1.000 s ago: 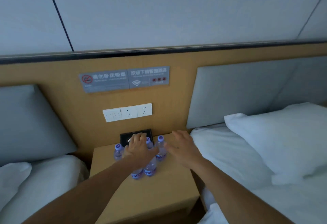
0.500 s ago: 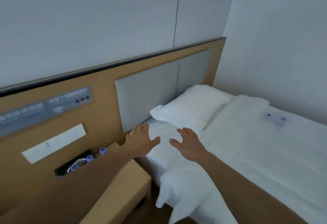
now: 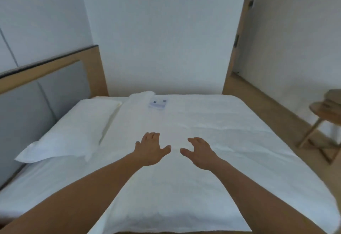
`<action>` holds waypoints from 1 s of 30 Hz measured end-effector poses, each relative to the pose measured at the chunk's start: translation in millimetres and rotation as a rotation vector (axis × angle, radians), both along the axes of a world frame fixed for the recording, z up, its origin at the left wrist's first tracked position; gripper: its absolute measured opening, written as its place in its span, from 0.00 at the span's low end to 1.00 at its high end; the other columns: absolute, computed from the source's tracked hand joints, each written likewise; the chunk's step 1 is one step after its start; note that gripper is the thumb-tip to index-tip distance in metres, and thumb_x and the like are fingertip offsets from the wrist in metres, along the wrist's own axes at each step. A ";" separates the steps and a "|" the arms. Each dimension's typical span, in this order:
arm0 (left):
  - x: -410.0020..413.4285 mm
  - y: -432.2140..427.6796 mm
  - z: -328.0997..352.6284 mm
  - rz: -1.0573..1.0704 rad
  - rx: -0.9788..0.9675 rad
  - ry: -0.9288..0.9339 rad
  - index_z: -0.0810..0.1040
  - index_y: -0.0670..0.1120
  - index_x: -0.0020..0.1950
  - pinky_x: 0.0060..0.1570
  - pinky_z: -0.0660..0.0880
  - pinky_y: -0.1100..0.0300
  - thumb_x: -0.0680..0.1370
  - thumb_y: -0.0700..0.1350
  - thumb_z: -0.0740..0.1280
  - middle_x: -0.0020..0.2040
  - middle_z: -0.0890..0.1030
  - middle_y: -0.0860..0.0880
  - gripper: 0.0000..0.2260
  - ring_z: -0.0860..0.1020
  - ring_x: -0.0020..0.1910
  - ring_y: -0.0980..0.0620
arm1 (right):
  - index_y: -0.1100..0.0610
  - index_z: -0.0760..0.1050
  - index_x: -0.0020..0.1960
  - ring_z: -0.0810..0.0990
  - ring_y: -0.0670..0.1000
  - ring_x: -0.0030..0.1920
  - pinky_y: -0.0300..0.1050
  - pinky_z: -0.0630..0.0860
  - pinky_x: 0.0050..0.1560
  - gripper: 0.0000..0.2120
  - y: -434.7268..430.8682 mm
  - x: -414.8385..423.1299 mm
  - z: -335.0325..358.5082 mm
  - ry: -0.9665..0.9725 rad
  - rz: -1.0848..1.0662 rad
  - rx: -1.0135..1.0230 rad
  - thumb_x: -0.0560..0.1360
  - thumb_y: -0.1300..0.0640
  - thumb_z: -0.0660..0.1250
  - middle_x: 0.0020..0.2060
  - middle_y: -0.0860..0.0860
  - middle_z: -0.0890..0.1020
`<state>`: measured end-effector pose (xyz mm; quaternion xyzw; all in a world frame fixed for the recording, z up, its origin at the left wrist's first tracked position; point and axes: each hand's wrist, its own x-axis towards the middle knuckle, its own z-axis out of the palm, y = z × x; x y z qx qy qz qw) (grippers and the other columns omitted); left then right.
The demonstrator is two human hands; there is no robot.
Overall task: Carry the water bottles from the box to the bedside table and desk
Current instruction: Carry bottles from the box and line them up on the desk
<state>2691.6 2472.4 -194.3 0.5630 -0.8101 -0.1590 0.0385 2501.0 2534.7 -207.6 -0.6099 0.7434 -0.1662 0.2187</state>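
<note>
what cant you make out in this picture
Head view only:
- Water bottles, box, bedside table, desk: none in frame.
- Leaflet on the bed: print too small and blurred to read.
- Wooden stool or table: cut off by the right edge.
- Left hand, right hand: open and empty; whether they touch the bed is unclear.

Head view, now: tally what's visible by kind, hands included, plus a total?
Hands: 2, left hand and right hand, both open and empty
Bed: 1
Pillow: 1
Printed card: 1, on the bed
Wooden stool: 1, cut off at the right edge
Water bottles: 0 in view
Total: 6
</note>
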 end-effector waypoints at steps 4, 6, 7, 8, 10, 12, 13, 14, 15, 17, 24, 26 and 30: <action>-130.3 25.6 -1.1 -0.193 -0.005 -0.011 0.54 0.45 0.81 0.76 0.55 0.44 0.81 0.64 0.57 0.82 0.55 0.47 0.35 0.51 0.81 0.48 | 0.54 0.56 0.79 0.51 0.54 0.79 0.54 0.55 0.76 0.34 52.6 -115.6 1.1 0.011 -0.164 0.004 0.80 0.38 0.59 0.79 0.53 0.56; -187.3 38.8 -2.1 -0.276 -0.006 -0.015 0.54 0.45 0.81 0.76 0.56 0.44 0.81 0.64 0.56 0.82 0.55 0.47 0.35 0.51 0.81 0.48 | 0.53 0.56 0.79 0.50 0.54 0.79 0.55 0.54 0.76 0.34 81.2 -164.5 0.9 0.019 -0.251 0.012 0.79 0.38 0.59 0.79 0.53 0.56; -214.2 45.6 -2.1 -0.317 0.001 -0.020 0.54 0.45 0.81 0.76 0.56 0.44 0.81 0.64 0.56 0.82 0.55 0.47 0.35 0.51 0.81 0.48 | 0.53 0.56 0.79 0.51 0.54 0.79 0.55 0.54 0.76 0.34 95.4 -187.4 0.4 0.026 -0.292 0.018 0.79 0.38 0.59 0.79 0.54 0.56; -240.1 52.3 -1.8 -0.359 0.007 -0.023 0.53 0.45 0.81 0.76 0.55 0.45 0.81 0.64 0.56 0.82 0.55 0.47 0.35 0.51 0.81 0.48 | 0.54 0.56 0.79 0.51 0.54 0.79 0.55 0.55 0.76 0.34 109.2 -209.1 0.2 0.032 -0.331 0.022 0.79 0.38 0.59 0.79 0.54 0.56; -287.5 64.5 -1.2 -0.430 0.016 -0.027 0.53 0.46 0.82 0.76 0.55 0.45 0.82 0.63 0.56 0.82 0.55 0.47 0.34 0.51 0.81 0.48 | 0.54 0.56 0.79 0.53 0.55 0.78 0.56 0.57 0.76 0.34 133.7 -248.5 -0.1 0.030 -0.416 0.023 0.79 0.38 0.59 0.78 0.53 0.58; -333.5 75.2 -3.5 -0.501 0.023 -0.028 0.54 0.46 0.81 0.76 0.55 0.45 0.81 0.63 0.57 0.82 0.55 0.47 0.34 0.51 0.81 0.48 | 0.54 0.56 0.79 0.53 0.55 0.78 0.57 0.58 0.75 0.35 156.3 -284.7 -2.1 0.025 -0.506 0.028 0.79 0.38 0.60 0.78 0.53 0.58; -355.5 80.0 -5.4 -0.538 0.027 -0.031 0.54 0.46 0.81 0.76 0.56 0.45 0.81 0.63 0.57 0.82 0.55 0.47 0.34 0.52 0.81 0.48 | 0.53 0.56 0.79 0.53 0.55 0.78 0.57 0.58 0.75 0.35 166.4 -301.4 -3.8 0.024 -0.547 0.035 0.79 0.38 0.60 0.79 0.52 0.57; -377.6 84.3 -7.5 -0.577 0.032 -0.034 0.54 0.46 0.81 0.76 0.56 0.45 0.81 0.63 0.57 0.81 0.56 0.47 0.35 0.52 0.81 0.47 | 0.53 0.56 0.79 0.53 0.54 0.78 0.58 0.58 0.75 0.35 175.8 -317.8 -5.9 0.024 -0.586 0.044 0.78 0.37 0.60 0.79 0.52 0.57; -400.1 88.5 -9.6 -0.615 0.037 -0.035 0.54 0.45 0.81 0.76 0.56 0.45 0.81 0.63 0.57 0.81 0.56 0.47 0.35 0.52 0.81 0.47 | 0.52 0.57 0.79 0.53 0.54 0.78 0.58 0.58 0.75 0.35 184.9 -334.2 -8.5 0.023 -0.621 0.055 0.78 0.37 0.60 0.79 0.52 0.57; -446.2 95.4 -13.8 -0.683 0.045 -0.031 0.54 0.45 0.81 0.76 0.56 0.45 0.81 0.64 0.57 0.81 0.56 0.47 0.35 0.52 0.81 0.47 | 0.52 0.57 0.79 0.54 0.55 0.78 0.58 0.59 0.75 0.35 200.9 -366.6 -11.9 0.018 -0.689 0.079 0.78 0.37 0.60 0.79 0.51 0.57; -596.0 111.6 -15.7 -0.920 0.071 0.030 0.57 0.45 0.80 0.75 0.58 0.43 0.80 0.64 0.58 0.80 0.59 0.45 0.35 0.56 0.79 0.45 | 0.52 0.57 0.79 0.54 0.58 0.77 0.56 0.58 0.75 0.35 238.6 -481.0 -9.6 0.037 -0.930 0.124 0.78 0.39 0.62 0.78 0.53 0.57; -635.0 112.8 -11.8 -0.988 0.075 0.007 0.56 0.44 0.81 0.75 0.58 0.43 0.81 0.62 0.58 0.80 0.58 0.45 0.34 0.55 0.80 0.44 | 0.52 0.58 0.79 0.54 0.58 0.77 0.56 0.58 0.75 0.35 247.0 -509.7 -7.8 0.039 -0.997 0.133 0.78 0.39 0.62 0.78 0.53 0.57; -703.6 122.5 -8.0 -1.108 0.109 -0.012 0.53 0.43 0.82 0.76 0.57 0.45 0.82 0.60 0.57 0.82 0.53 0.45 0.34 0.51 0.81 0.44 | 0.52 0.58 0.79 0.56 0.58 0.77 0.52 0.57 0.75 0.35 270.0 -556.4 -8.8 0.033 -1.121 0.139 0.78 0.39 0.62 0.78 0.54 0.58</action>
